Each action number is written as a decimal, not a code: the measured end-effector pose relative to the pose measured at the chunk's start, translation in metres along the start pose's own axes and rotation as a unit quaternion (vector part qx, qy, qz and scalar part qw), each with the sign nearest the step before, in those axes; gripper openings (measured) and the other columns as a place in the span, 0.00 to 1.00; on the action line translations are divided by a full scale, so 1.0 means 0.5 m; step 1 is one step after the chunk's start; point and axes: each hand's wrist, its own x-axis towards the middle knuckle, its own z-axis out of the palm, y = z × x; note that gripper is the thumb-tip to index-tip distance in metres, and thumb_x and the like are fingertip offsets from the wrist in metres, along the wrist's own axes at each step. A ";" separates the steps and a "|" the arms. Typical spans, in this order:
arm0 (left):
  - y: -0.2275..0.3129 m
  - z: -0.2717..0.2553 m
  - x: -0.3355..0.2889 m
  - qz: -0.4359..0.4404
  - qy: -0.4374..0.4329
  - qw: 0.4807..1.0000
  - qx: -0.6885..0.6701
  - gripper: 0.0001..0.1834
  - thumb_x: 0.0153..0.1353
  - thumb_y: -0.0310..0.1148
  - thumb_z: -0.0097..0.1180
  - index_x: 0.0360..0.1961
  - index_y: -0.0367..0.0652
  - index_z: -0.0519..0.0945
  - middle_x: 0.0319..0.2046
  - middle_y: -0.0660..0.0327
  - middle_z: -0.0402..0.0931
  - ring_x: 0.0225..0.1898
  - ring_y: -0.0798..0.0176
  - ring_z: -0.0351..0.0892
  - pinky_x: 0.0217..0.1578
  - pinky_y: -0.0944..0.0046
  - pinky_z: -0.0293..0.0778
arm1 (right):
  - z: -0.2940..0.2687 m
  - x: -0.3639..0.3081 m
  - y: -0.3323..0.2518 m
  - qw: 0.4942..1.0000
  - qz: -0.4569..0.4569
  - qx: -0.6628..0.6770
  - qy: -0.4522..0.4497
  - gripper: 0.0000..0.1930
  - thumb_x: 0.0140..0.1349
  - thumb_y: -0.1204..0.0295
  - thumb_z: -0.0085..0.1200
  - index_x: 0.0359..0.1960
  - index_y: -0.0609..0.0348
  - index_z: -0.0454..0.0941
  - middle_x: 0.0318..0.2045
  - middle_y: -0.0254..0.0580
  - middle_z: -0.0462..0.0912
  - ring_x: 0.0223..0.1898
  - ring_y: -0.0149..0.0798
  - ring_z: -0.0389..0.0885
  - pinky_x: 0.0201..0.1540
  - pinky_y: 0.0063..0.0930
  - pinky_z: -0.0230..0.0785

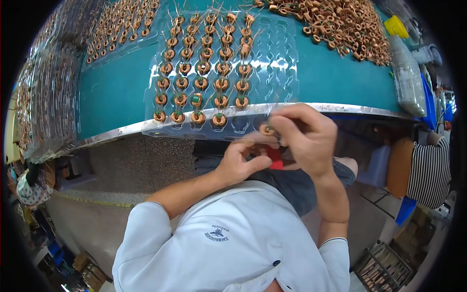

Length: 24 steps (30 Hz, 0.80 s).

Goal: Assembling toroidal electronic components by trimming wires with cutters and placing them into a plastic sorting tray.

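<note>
Counts, from the left: stacked clear trays [48, 97], too overlapped to number; one coil tray [121, 31], its copper coils too small to count reliably; one central tray [279, 63] with coils in five columns, four coils in the front row, overhanging the bench's near edge. Two hands are present, meeting just off that edge: the left hand [238, 163] half curled, thumb apart from the fingers; the right hand [309, 138] with thumb and forefinger drawn close. One blurred coil [266, 130] sits at their fingertips; which hand grips it cannot be told. Further right, one heap of loose coils [335, 24], uncountable, and one tray stack [407, 73]. The bench [350, 80] is green-topped with a metal edge. Room: a seated person in spotted clothing [31, 190], speckled floor [151, 155], a person in stripes [430, 170], a crate [384, 265].
</note>
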 end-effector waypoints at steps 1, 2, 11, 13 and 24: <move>0.010 -0.005 -0.001 -0.005 0.015 1.000 -0.008 0.22 0.59 0.33 0.66 0.53 0.37 0.77 0.48 0.60 0.77 0.43 0.70 0.75 0.45 0.68 0.71 | 0.025 0.019 -0.012 0.999 -0.023 -0.032 -0.014 0.04 0.55 0.80 0.62 0.32 0.67 0.83 0.27 0.42 0.84 0.29 0.30 0.84 0.31 0.21 0.74; 0.021 -0.009 -0.001 -0.006 0.026 1.000 -0.010 0.19 0.60 0.33 0.65 0.50 0.35 0.78 0.45 0.60 0.79 0.46 0.68 0.76 0.47 0.67 0.72 | 0.043 0.033 -0.006 0.995 -0.045 -0.079 -0.034 0.04 0.54 0.77 0.62 0.31 0.66 0.83 0.26 0.43 0.84 0.28 0.33 0.84 0.31 0.23 0.75; 0.030 -0.021 0.010 0.084 0.098 0.982 0.136 0.05 0.59 0.19 0.59 0.36 0.33 0.84 0.31 0.59 0.83 0.32 0.66 0.80 0.34 0.68 0.75 | 0.045 0.093 -0.013 0.976 -0.008 -0.171 -0.133 0.14 0.57 0.74 0.63 0.44 0.64 0.80 0.28 0.44 0.85 0.25 0.25 0.82 0.27 0.20 0.74; 0.021 -0.029 0.019 0.178 0.081 0.965 0.176 0.05 0.59 0.19 0.58 0.36 0.31 0.83 0.30 0.55 0.83 0.30 0.66 0.79 0.31 0.68 0.74 | 0.006 0.122 -0.011 0.978 -0.067 -0.190 -0.051 0.12 0.56 0.71 0.63 0.40 0.62 0.82 0.26 0.46 0.84 0.23 0.36 0.83 0.26 0.27 0.74; 0.036 -0.026 0.020 0.207 0.101 0.950 0.209 0.05 0.56 0.19 0.63 0.35 0.31 0.84 0.31 0.53 0.83 0.31 0.59 0.82 0.32 0.65 0.77 | -0.205 0.364 0.115 0.803 -0.084 -0.565 0.171 0.20 0.56 0.53 0.63 0.44 0.49 0.80 0.32 0.46 0.80 0.36 0.52 0.81 0.38 0.43 0.74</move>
